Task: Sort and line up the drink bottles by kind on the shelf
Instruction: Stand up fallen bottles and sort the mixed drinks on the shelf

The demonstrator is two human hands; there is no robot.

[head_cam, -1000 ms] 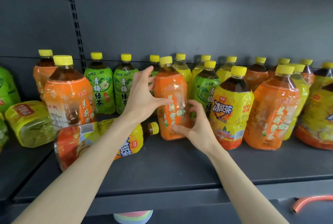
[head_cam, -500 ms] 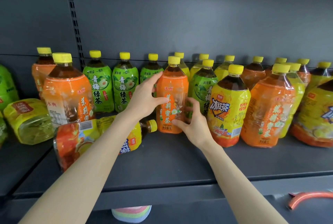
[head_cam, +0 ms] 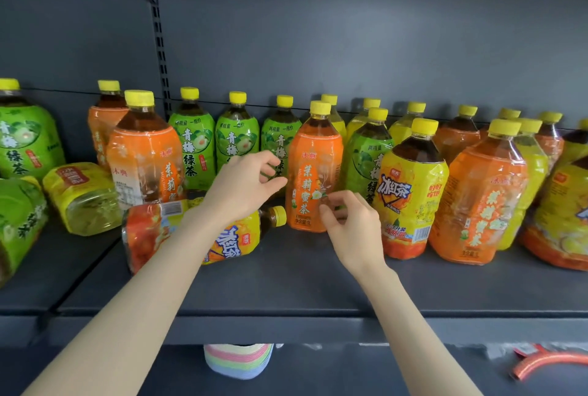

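An orange-labelled tea bottle (head_cam: 313, 156) with a yellow cap stands upright mid-shelf, in front of the back row of green-labelled bottles (head_cam: 192, 147). My left hand (head_cam: 245, 185) hovers just left of it with fingers apart, the fingertips at its edge. Low on the bottle's front right is my right hand (head_cam: 353, 227); its loosely curled fingertips brush the label without gripping. A yellow-and-red iced tea bottle (head_cam: 235, 242) lies on its side under my left forearm, cap pointing at the orange bottle's base.
A big orange bottle (head_cam: 143, 160) stands left; a yellow iced tea bottle (head_cam: 410, 191) and another orange one (head_cam: 480, 198) stand right. A yellow bottle (head_cam: 82, 195) lies at far left beside green ones (head_cam: 25, 144). The grey shelf (head_cam: 286, 284) has bare room in front.
The orange bottle went from tilted in both hands to standing upright, set further back. Both hands have loosened and drawn slightly off it.
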